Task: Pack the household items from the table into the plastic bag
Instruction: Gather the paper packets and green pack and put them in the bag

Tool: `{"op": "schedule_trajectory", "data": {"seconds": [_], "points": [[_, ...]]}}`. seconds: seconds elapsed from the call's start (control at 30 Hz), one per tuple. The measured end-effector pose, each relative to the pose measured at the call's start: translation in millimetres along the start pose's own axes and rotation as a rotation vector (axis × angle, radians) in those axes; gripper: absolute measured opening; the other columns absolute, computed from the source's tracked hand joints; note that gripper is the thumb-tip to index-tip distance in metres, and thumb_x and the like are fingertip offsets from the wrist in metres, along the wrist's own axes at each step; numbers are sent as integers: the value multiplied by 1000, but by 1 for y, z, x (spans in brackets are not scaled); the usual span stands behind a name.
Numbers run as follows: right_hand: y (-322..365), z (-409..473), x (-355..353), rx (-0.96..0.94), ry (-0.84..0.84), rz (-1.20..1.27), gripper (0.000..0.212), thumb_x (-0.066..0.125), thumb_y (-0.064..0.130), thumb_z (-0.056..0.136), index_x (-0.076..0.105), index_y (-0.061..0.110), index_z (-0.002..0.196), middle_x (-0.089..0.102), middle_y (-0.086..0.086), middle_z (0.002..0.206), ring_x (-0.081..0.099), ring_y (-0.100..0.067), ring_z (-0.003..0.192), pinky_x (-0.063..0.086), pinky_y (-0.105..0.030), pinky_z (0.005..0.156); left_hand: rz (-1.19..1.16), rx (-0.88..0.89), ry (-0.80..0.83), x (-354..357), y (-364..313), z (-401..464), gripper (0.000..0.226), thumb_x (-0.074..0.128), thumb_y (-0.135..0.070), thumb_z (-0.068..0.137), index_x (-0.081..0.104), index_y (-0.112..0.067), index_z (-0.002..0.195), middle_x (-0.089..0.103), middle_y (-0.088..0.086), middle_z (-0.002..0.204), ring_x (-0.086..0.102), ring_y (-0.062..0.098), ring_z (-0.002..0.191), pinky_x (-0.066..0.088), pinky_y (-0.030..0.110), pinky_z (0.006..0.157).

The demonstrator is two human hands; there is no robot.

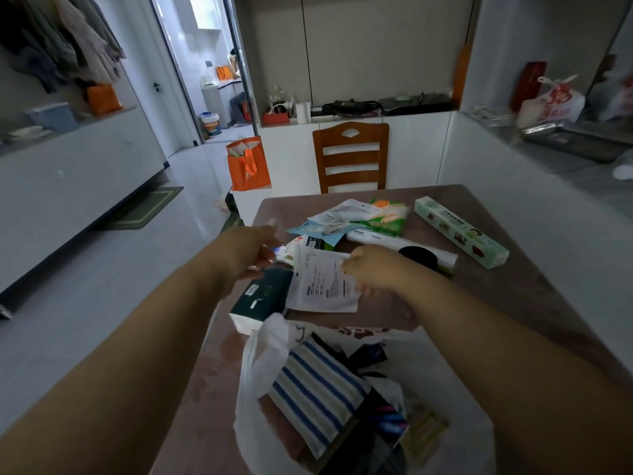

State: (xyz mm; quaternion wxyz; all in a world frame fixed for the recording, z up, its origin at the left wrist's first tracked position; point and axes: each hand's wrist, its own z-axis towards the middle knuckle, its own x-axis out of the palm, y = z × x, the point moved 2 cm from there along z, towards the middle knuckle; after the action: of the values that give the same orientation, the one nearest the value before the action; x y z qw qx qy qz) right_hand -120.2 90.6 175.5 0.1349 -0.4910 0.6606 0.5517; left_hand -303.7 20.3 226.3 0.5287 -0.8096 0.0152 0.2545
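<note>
Right hand (371, 269) pinches the white printed packet (323, 282) over the table (513, 286); left hand (255, 252) blurred, grip unclear, plastic bag (260, 354) gaping below.

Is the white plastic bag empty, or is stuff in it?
Not empty. The plastic bag gapes open, with a striped cloth and dark packets inside.

Plastic bag (260, 358): thin, white, slightly glossy. Striped cloth (315, 389) inside: soft woven. Table (513, 286): smooth, faint sheen. Chair (351, 156): varnished wood. Flat packet (323, 281): matt, paper-like. Box (460, 231): glossy card.
</note>
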Motion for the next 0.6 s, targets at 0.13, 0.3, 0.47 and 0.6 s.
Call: {"op": "schedule_trajectory", "data": {"seconds": [0.13,0.3,0.47,0.6], "points": [[-5,63,-4,74,73,-87,31,47,36,93,60,8,101,66,-7,84,63,-19,67,47,-25,53,29,-30,78,22,6,56,22,52,-25,95,63,-5,94,65,11,94,63,23,85,53,38,90],[-22,128,2,84,102,-189,26,54,39,90,57,14,95,56,-1,80,53,-19,74,39,-26,53,351,15,-21,50,38,156,43,66,-36,82,62,-2,107,70,8,95,68,21,84,58,36,75],[-30,183,5,45,59,-207,26,61,41,84,52,18,76,51,3,78,52,-16,77,37,-27,56,991,37,-116,82,77,226,64,51,-67,75,63,-17,114,66,7,111,54,28,117,44,38,98],[-27,209,1,38,13,-267,27,67,37,79,49,17,79,59,0,84,55,-16,73,40,-27,53,972,102,-74,96,69,251,30,60,-41,82,67,-16,95,68,7,103,59,24,108,50,36,89]]}}
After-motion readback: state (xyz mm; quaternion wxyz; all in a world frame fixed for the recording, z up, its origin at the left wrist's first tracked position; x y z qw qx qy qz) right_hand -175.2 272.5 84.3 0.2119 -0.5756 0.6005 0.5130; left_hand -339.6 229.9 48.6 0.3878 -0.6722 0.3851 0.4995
